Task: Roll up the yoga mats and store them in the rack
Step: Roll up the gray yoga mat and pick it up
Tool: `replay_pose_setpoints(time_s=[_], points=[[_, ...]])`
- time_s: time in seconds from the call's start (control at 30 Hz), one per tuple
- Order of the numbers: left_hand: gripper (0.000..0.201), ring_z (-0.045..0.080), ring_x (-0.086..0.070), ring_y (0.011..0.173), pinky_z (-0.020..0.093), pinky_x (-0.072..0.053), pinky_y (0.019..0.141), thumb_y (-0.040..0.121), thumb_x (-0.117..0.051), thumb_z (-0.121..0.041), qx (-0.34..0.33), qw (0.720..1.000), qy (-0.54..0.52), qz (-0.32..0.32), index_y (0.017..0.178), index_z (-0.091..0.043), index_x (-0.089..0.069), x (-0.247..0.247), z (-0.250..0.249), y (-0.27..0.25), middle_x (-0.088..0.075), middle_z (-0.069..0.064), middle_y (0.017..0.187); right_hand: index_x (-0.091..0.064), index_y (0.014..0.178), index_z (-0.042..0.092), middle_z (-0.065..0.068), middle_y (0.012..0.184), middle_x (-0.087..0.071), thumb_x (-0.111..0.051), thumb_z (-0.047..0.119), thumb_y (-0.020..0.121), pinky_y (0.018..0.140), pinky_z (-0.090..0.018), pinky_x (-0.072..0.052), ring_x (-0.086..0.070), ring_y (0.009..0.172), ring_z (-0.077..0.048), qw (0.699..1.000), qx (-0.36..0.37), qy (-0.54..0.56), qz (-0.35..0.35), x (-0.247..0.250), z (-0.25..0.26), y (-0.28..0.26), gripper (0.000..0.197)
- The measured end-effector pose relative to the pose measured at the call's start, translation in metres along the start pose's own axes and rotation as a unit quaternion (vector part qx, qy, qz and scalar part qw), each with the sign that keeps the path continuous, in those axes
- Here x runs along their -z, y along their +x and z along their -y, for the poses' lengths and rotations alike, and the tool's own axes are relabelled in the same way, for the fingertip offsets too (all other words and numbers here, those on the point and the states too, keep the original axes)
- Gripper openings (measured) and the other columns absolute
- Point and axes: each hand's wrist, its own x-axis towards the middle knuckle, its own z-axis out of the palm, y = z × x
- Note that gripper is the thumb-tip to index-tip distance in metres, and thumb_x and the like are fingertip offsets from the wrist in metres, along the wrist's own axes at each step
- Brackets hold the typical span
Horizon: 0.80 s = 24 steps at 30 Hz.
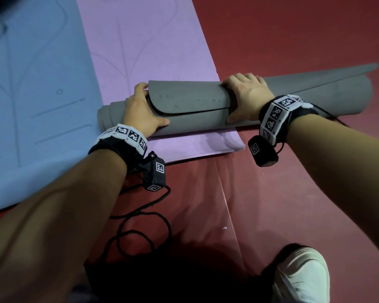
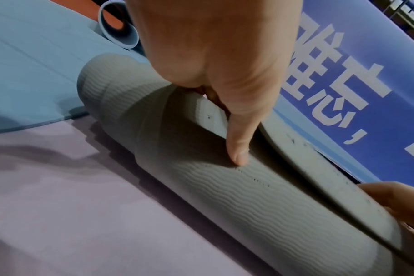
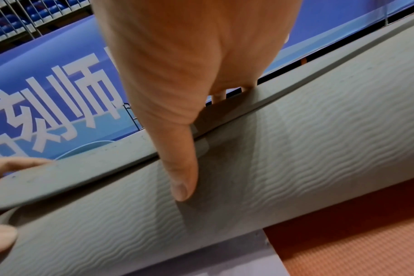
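A grey yoga mat (image 1: pixel 193 106), foam with a fine wavy ribbed texture, lies rolled into a thick cylinder across the near end of a flat lilac mat (image 1: pixel 144 40), its right part reaching out over the red floor (image 1: pixel 293 193). The roll's outer flap, with a rounded corner, stands slightly off the cylinder, and the left end shows stepped layers. The left hand (image 1: pixel 140 110) grips the roll near its left end, fingers curled over the far side of the flap and thumb pressed flat along the near face. The right hand (image 1: pixel 245 95) grips the roll near its middle in the same way, fingers hooked over the flap's far edge, thumb laid down the ribbed surface. A smooth light-blue mat (image 1: pixel 35 84) with faint embossed lines lies flat beside the lilac one, to the left. In the wrist views a blue banner (image 2: pixel 343 74) with large white characters stands beyond the roll, and a wire grid (image 3: pixel 24 16) rises above it.
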Motion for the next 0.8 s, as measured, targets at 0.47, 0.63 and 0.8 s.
replay_pose_setpoints(time_s=[0.47, 0.63, 0.8], points=[[0.077, 0.031, -0.031, 0.137, 0.036, -0.022, 0.119, 0.074, -0.084, -0.017, -0.129, 0.976, 0.173, 0.043, 0.142, -0.011, -0.047, -0.009, -0.001, -0.004, -0.035, 0.004, 0.157, -0.031, 0.145, 0.033, -0.004, 0.139, -0.042, -0.081, 0.053, 0.051, 0.106, -0.054, -0.031, -0.041, 0.126, -0.034, 0.996, 0.036, -0.069, -0.038, -0.011, -0.001, -0.006, 0.109], [0.073, 0.033, -0.028, 0.141, 0.038, -0.02, 0.12, 0.069, -0.08, -0.015, -0.134, 0.975, 0.169, 0.057, 0.135, -0.008, -0.05, -0.004, -0.004, 0.0, -0.041, 0.007, 0.152, -0.025, 0.149, 0.032, -0.009, 0.149, -0.037, -0.084, 0.06, 0.049, 0.108, -0.057, -0.026, -0.033, 0.135, -0.042, 0.991, 0.024, -0.117, -0.053, -0.023, 0.001, -0.006, 0.12], [0.11, 0.029, -0.028, 0.139, 0.059, -0.012, 0.119, 0.053, -0.09, -0.037, -0.121, 0.956, 0.254, 0.083, 0.145, -0.022, -0.033, -0.011, -0.014, -0.008, -0.038, 0.001, 0.146, -0.024, 0.151, 0.035, -0.01, 0.151, -0.037, -0.083, 0.059, 0.054, 0.109, -0.061, -0.022, -0.035, 0.134, -0.042, 0.992, 0.02, -0.117, -0.049, -0.023, 0.0, -0.006, 0.116]])
